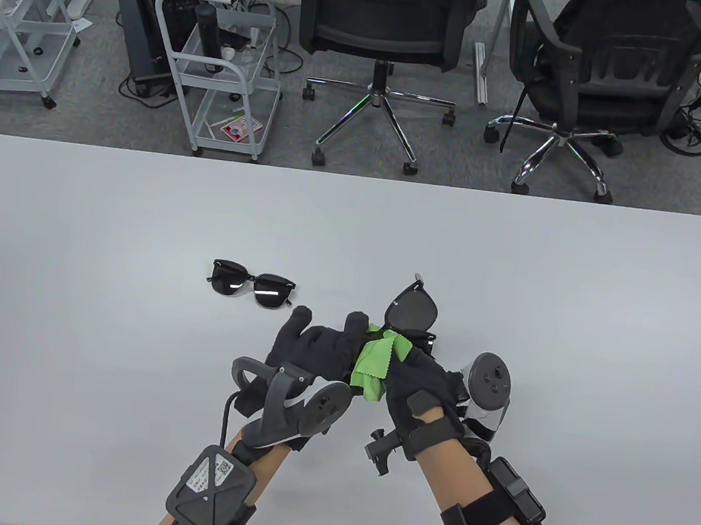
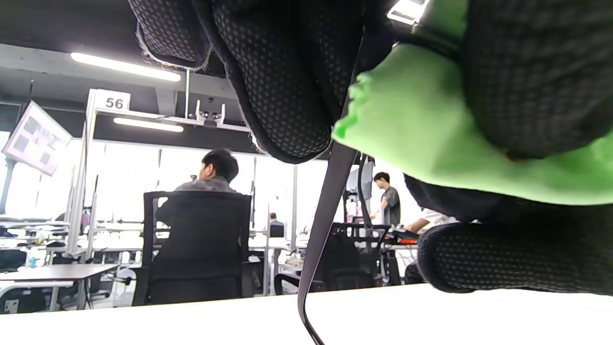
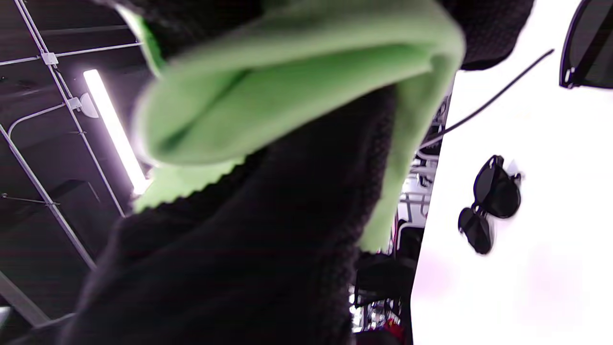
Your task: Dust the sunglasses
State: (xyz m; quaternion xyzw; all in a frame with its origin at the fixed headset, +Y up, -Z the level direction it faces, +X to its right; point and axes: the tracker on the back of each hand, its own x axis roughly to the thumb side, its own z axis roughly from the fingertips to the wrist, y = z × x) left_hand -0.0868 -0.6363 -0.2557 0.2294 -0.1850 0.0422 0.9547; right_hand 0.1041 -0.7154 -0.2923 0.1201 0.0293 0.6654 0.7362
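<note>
- Left hand (image 1: 315,350): enters from the near edge of the table (image 1: 67,306), forearm angled up and to the right. Knuckles up, fingers curled loosely forward, fingertips meeting the green cloth (image 1: 377,360) and the held sunglasses (image 1: 413,311). In the left wrist view a glove finger sits right against a thin dark temple arm of the glasses; whether it actually pinches it cannot be told.
- Right hand (image 1: 422,381): forearm angled up and to the left, back of the hand upward, fingers bunched around the green cloth, pressing it at the near lens.
- Held sunglasses: black frame, dark lenses, raised between both hands just right of table centre, tilted so the far lens points up and away.
- Green cloth: crumpled between the two hands, its pinked edge hanging toward the wrists.
- Second sunglasses (image 1: 251,284): black, lying on the table, left of the hands and apart from them.
</note>
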